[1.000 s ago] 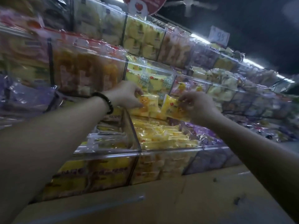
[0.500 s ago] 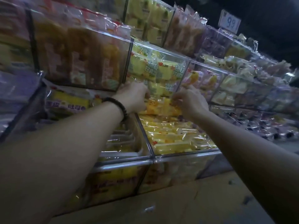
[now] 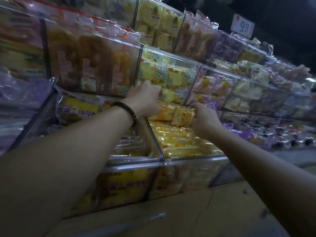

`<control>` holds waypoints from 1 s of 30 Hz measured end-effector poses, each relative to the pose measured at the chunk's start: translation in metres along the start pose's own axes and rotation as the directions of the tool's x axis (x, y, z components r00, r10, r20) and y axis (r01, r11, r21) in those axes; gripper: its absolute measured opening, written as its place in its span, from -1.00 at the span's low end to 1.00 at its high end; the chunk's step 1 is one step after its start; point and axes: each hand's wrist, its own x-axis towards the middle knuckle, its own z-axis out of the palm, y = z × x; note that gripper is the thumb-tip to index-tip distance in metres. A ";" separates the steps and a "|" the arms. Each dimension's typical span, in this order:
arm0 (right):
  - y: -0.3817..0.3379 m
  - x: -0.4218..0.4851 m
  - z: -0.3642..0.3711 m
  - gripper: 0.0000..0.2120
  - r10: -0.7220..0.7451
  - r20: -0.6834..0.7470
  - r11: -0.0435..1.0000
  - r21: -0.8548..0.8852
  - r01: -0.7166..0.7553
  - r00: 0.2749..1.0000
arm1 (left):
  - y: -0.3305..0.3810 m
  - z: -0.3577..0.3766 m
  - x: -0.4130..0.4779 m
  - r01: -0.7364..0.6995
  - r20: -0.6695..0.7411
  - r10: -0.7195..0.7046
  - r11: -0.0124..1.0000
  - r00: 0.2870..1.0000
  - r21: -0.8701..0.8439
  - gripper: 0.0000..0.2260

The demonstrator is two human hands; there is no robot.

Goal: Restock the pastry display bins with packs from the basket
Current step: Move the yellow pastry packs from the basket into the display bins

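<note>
Both arms reach forward into a clear acrylic display bin (image 3: 193, 158) on the lower tier. The bin is already well filled with flat yellow film-wrapped pastry packs (image 3: 179, 142) laid in rows. At the back of this bin, just above the rearmost row and close under the shelf of yellow cake packs (image 3: 164, 72) overhead, sit 2 glossy yellow-orange pastry packs (image 3: 172, 114), held side by side between the hands. The left hand (image 3: 145, 98), with a dark beaded bracelet (image 3: 127, 112) on its wrist, curls its fingers over the left pack's end. The right hand (image 3: 204, 117) pinches the right pack's outer edge with bent fingers, so both hands are gripping, neither open. The relation that matters is simple: the 2 packs lie directly between the hands, their shared long axis running left to right from 1 grip to the other, and the free space is straight below them at the bin's rear. The left hand is a little higher and deeper in; the right is nearer the stacked rows. The placing step looks nearly complete — lowering and letting go would likely finish it. The supply basket is out of view.
</note>
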 end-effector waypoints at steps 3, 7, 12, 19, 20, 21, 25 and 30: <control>0.006 -0.039 -0.018 -0.60 -0.065 -0.057 0.997 0.035 0.067 0.996 | 0.015 -0.015 -0.018 -0.084 -0.040 0.080 0.987 0.996 -0.137 -0.69; 0.009 -0.083 -0.042 -0.76 -0.157 -0.145 0.984 0.061 0.167 0.977 | 0.049 -0.031 -0.061 -0.203 -0.036 0.201 0.936 0.979 -0.288 -0.86; 0.006 -0.142 -0.052 -0.87 -0.231 -0.235 0.953 0.143 0.269 0.944 | 0.076 -0.041 -0.136 -0.244 0.020 0.278 0.873 0.960 -0.423 -0.93; 0.024 -0.240 0.005 -0.87 -0.165 -0.208 0.938 0.270 0.219 0.964 | 0.059 0.000 -0.243 -0.021 0.392 0.211 0.900 0.896 -0.436 -0.86; 0.029 -0.254 0.019 -0.88 -0.111 -0.140 0.938 0.313 0.151 0.984 | 0.054 0.015 -0.257 0.026 0.469 0.189 0.910 0.863 -0.415 -0.84; 0.035 -0.268 0.034 -0.91 -0.049 -0.041 0.930 0.362 0.061 0.998 | 0.049 0.030 -0.271 0.065 0.534 0.170 0.917 0.828 -0.394 -0.83; 0.059 -0.310 0.092 -0.95 0.149 0.406 0.872 0.376 -0.313 0.902 | 0.026 0.090 -0.315 0.218 0.726 0.102 0.917 0.680 -0.334 -0.80; 0.097 -0.355 0.161 -0.87 0.338 0.600 0.864 0.108 -0.492 0.725 | 0.006 0.147 -0.344 0.295 0.778 0.020 0.919 0.628 -0.261 -0.85</control>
